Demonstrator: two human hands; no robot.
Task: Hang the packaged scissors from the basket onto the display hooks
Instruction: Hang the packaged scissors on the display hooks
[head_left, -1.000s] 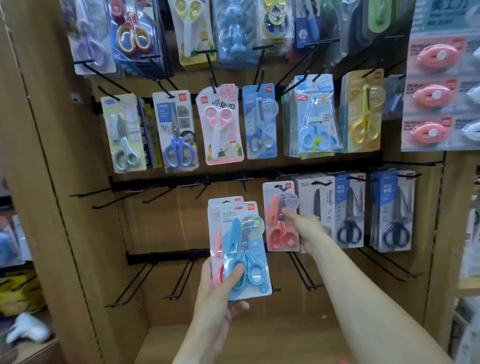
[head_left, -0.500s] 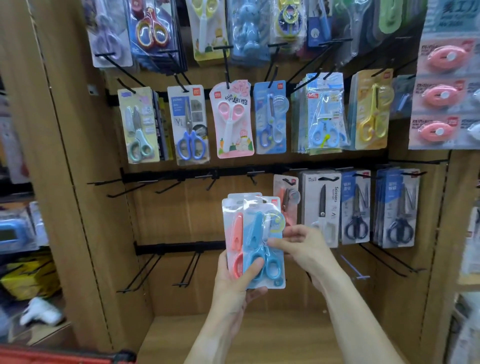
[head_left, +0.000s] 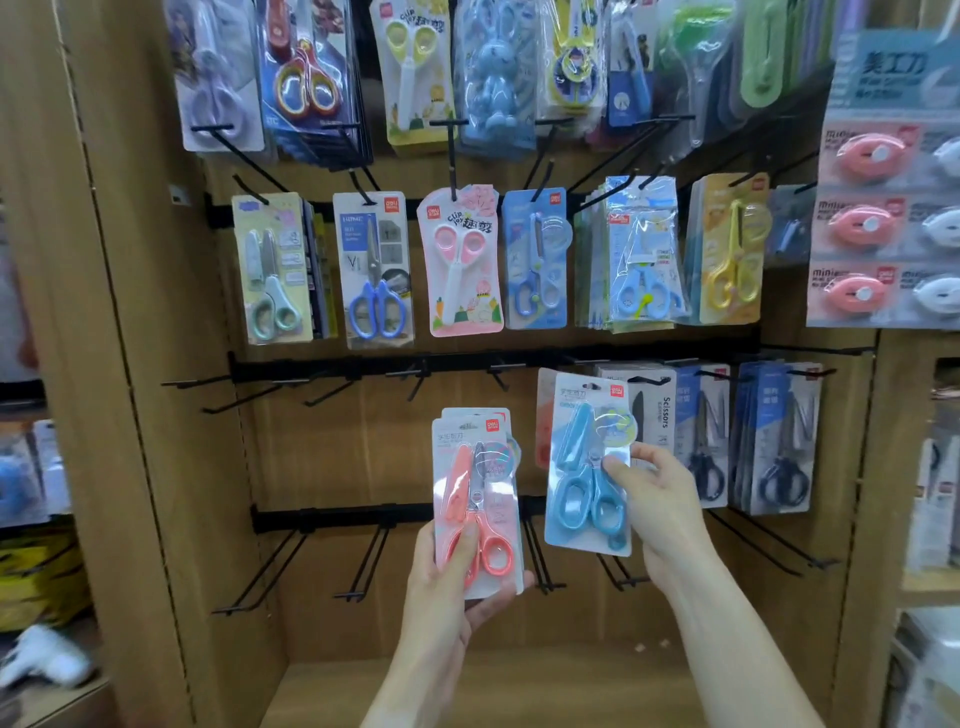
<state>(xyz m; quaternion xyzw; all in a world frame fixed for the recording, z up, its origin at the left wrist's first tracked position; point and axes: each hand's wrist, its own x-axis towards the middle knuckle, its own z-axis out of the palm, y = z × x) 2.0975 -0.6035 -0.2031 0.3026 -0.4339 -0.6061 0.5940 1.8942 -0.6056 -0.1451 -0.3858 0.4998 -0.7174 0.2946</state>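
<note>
My left hand (head_left: 452, 587) grips a small stack of packaged scissors; the front pack holds pink scissors (head_left: 475, 499). My right hand (head_left: 657, 499) pinches a pack of blue scissors (head_left: 589, 467) by its right edge and holds it upright in front of the middle hook row. Behind that pack, a pink pack (head_left: 545, 415) hangs on a hook, mostly hidden. Bare black hooks (head_left: 332, 389) stick out from the middle rail to the left. The basket is out of view.
Wooden display panel with three hook rails. The upper rows carry many scissor packs (head_left: 457, 260). Black-handled scissor packs (head_left: 774, 441) hang at the right of the middle row. The bottom rail's hooks (head_left: 363, 566) are bare. A wooden shelf (head_left: 519, 691) lies below.
My right hand came back from the hung pink pack, took the blue pack off the stack in my left hand and carried it up and right. The pink pack now fronts the stack.
</note>
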